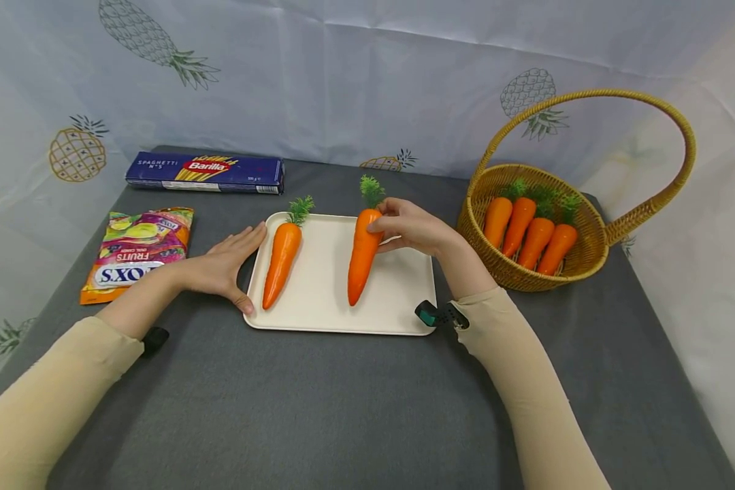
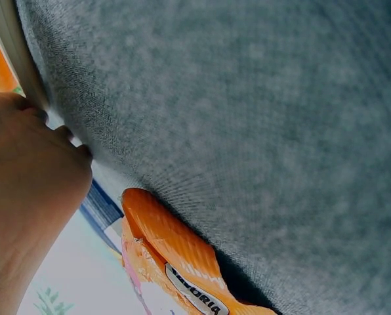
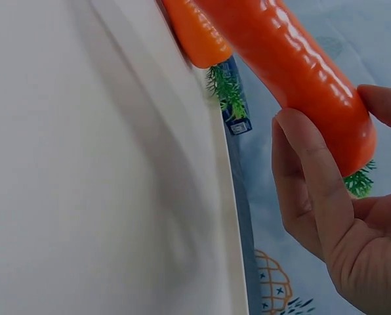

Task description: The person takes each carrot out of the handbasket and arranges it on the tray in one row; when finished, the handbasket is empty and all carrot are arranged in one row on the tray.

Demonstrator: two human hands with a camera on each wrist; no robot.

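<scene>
Preferably, lower gently the carrot [image 1: 363, 262], which your right hand [image 1: 407, 224] pinches near its leafy end above the tray [image 1: 318, 292], well apart from the second carrot [image 1: 282, 265], while your left hand [image 1: 220, 267] (fingers spread at the left edge) should give steadiness.

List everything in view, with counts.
Cloth-covered table: 1, grey, underneath
Tray: 1, cream, table's middle
Wicker basket: 1, golden, right
Held carrot: 1, orange, above tray
Tray carrot: 1, orange, tray's left
Basket carrots: 4, orange, in basket
Barilla spaghetti box: 1, blue, far left
Fox's Fruits candy bag: 1, multicoloured, left
Pineapple-print backdrop: count unclear, pale, behind table
Wrist devices: 2, black, one per arm
Sleeves: 2, beige, foreground
Left hand: 1, at tray's left edge
Right hand: 1, gripping held carrot
</scene>
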